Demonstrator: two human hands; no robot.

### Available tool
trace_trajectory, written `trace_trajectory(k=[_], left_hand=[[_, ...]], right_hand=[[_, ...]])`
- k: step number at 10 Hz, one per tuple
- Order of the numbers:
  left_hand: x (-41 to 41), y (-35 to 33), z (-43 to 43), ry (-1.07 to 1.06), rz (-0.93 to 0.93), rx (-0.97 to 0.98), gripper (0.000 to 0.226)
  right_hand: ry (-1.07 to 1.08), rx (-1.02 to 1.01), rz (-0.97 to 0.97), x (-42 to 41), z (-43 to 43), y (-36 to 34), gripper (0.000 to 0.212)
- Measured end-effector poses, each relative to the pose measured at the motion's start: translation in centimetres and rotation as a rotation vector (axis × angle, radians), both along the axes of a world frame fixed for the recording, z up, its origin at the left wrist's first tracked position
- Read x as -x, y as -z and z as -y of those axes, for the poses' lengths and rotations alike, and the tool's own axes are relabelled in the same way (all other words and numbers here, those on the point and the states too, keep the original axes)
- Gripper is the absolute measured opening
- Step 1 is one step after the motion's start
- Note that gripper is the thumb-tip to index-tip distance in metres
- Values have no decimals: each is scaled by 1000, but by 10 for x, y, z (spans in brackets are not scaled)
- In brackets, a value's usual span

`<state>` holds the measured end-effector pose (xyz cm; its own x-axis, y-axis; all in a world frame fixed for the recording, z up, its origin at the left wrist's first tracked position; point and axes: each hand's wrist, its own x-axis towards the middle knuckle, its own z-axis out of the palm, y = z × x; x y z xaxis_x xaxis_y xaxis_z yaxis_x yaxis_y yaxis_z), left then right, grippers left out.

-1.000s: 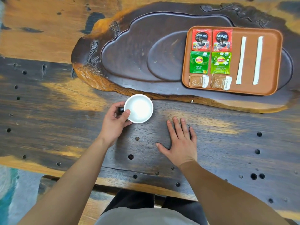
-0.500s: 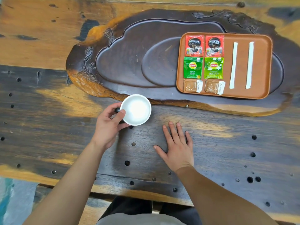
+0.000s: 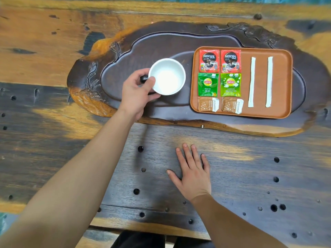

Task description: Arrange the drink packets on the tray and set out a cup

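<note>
Left hand [image 3: 137, 94]: fingers curled round the near-left side of the white cup [image 3: 167, 76], thumb pressed on its rim; a dark handle [image 3: 143, 79] showed just behind the thumb.
White cup: mouth up, empty, handle pointing left; it was over the sunken basin of the carved dark wooden tea board [image 3: 125, 56], just left of the orange tray [image 3: 279, 83]. Whether its base touched the board could not be told.
Right hand [image 3: 194, 173]: empty, laid palm down on the wooden table [image 3: 250, 167], fingers spread and pointing away from the person, well apart from the cup.
Orange tray: on the right part of the tea board, long axis running left to right.
Nescafé packets [image 3: 220, 61]: two red ones side by side along the far edge, print upright toward the person.
Lipton tea packets [image 3: 219, 85]: two green ones directly below the red pair.
Brown sachets [image 3: 220, 104]: two at the near edge, each slightly tilted, white ends to the right.
White stick packets [image 3: 260, 81]: two, long axes running near to far, roughly parallel, apart from each other, on the tray's right half.
</note>
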<state>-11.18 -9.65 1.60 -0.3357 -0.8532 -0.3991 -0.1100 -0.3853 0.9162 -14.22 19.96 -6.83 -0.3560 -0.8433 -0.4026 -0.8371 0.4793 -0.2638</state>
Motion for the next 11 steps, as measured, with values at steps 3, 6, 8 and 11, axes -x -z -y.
trace_trajectory(k=[3,6,8,11], left_hand=[[27,9,7,42,22,-6,22],[36,8,11,70,27,-63,24],[35,8,13,102,40,-81,35],[-17,-2,-10,-85,148,-31,50]], right_hand=[[5,-14,11,0,1,0,78],[2,-17,18,0,0,1,78],[-1,-25,8,0,-1,1,78],[9,-7,1,-1,1,-5,77]])
